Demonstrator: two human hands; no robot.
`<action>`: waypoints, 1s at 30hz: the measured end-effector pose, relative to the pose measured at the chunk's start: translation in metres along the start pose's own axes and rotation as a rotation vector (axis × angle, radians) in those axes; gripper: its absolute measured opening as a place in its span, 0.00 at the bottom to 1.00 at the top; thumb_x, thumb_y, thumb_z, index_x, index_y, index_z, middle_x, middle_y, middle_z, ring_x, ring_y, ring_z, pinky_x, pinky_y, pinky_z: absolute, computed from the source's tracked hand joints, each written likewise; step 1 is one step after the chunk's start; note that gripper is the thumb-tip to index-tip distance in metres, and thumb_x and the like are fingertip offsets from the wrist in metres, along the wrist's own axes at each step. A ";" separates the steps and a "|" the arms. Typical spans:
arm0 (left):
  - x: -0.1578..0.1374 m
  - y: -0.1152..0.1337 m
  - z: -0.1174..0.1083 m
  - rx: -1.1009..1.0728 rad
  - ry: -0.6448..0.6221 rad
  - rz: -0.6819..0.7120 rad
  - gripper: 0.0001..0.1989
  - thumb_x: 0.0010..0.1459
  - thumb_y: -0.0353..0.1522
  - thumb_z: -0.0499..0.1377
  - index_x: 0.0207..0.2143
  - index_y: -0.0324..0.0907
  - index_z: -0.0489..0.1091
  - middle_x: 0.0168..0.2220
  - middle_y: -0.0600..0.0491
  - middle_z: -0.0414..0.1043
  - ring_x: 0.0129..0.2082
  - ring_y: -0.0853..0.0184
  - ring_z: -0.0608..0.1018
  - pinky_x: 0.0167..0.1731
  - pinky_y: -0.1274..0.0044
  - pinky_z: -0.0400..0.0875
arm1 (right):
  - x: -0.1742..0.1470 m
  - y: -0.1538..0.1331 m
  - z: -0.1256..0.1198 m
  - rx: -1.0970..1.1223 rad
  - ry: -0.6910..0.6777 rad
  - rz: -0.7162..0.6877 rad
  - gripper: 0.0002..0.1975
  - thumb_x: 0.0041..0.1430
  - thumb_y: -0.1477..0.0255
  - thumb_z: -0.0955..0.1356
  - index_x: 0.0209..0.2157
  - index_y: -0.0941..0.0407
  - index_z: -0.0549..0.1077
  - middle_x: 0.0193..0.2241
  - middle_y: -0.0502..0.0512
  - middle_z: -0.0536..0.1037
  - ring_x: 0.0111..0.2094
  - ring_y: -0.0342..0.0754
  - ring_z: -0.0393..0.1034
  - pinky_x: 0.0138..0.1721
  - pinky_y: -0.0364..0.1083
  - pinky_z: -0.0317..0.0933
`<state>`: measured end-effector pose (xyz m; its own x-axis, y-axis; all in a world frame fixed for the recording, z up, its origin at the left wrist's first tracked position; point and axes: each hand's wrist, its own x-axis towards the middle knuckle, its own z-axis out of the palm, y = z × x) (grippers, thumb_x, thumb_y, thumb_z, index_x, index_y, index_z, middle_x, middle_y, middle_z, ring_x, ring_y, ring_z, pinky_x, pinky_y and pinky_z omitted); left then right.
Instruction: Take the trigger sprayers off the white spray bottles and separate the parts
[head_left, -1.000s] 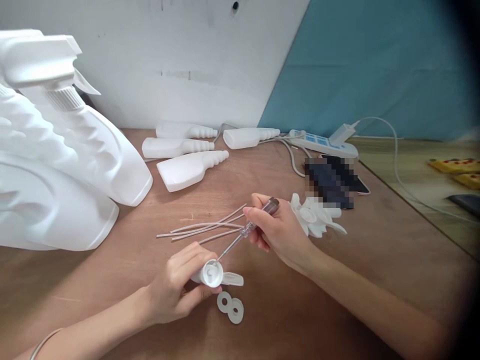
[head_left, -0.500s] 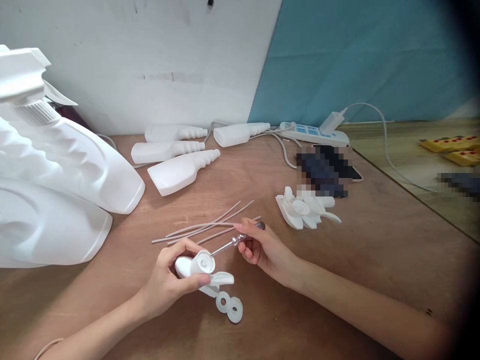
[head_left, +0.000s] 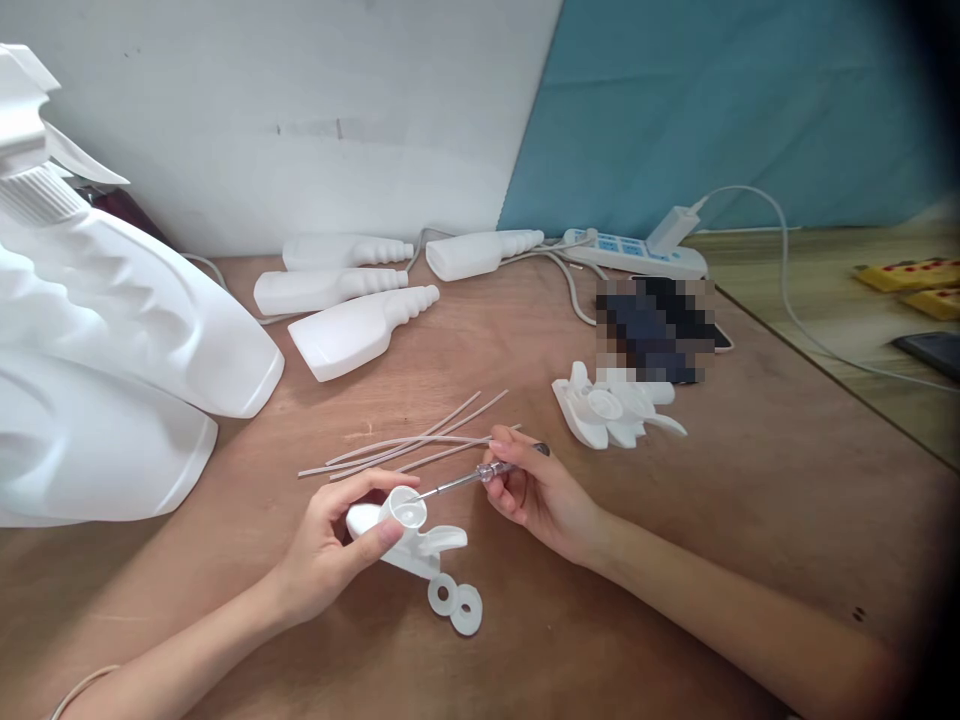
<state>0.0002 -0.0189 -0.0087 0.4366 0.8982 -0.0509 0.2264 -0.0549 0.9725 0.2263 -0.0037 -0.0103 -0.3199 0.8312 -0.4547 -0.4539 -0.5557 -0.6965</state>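
At the spray head (head_left: 411, 552), screwdriver (head_left: 485, 471)

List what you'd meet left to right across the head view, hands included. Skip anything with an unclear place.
Large bottles → left hand → spray head → washers → right hand → white parts pile → yellow items.
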 end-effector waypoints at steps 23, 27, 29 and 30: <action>0.000 -0.001 0.009 -0.003 0.117 -0.064 0.15 0.46 0.35 0.64 0.28 0.42 0.57 0.23 0.59 0.64 0.21 0.73 0.66 0.21 0.82 0.60 | -0.016 0.021 0.019 -0.229 -0.425 -0.191 0.10 0.55 0.73 0.67 0.35 0.55 0.61 0.46 0.56 0.70 0.46 0.44 0.67 0.51 0.50 0.58; 0.000 -0.002 0.013 0.113 0.105 0.006 0.16 0.44 0.35 0.65 0.27 0.42 0.58 0.24 0.58 0.63 0.23 0.72 0.65 0.23 0.82 0.60 | -0.015 0.027 0.018 -0.246 -0.370 -0.199 0.15 0.50 0.76 0.70 0.35 0.55 0.60 0.45 0.55 0.70 0.38 0.42 0.70 0.41 0.45 0.64; -0.001 -0.003 0.014 0.146 0.096 0.004 0.16 0.44 0.35 0.65 0.28 0.42 0.59 0.24 0.58 0.63 0.23 0.73 0.65 0.22 0.82 0.59 | -0.014 0.030 0.017 -0.277 -0.332 -0.203 0.16 0.48 0.75 0.71 0.34 0.55 0.60 0.43 0.55 0.71 0.37 0.42 0.70 0.37 0.44 0.65; -0.002 -0.003 0.014 0.148 0.085 -0.001 0.17 0.43 0.36 0.66 0.29 0.42 0.59 0.25 0.58 0.63 0.23 0.73 0.65 0.22 0.81 0.59 | -0.014 0.030 0.017 -0.296 -0.313 -0.205 0.16 0.47 0.75 0.72 0.33 0.55 0.60 0.42 0.54 0.72 0.36 0.42 0.70 0.36 0.44 0.65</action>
<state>0.0110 -0.0264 -0.0149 0.3628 0.9315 -0.0264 0.3550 -0.1120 0.9282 0.2033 -0.0329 -0.0158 -0.5041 0.8532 -0.1335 -0.2925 -0.3142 -0.9032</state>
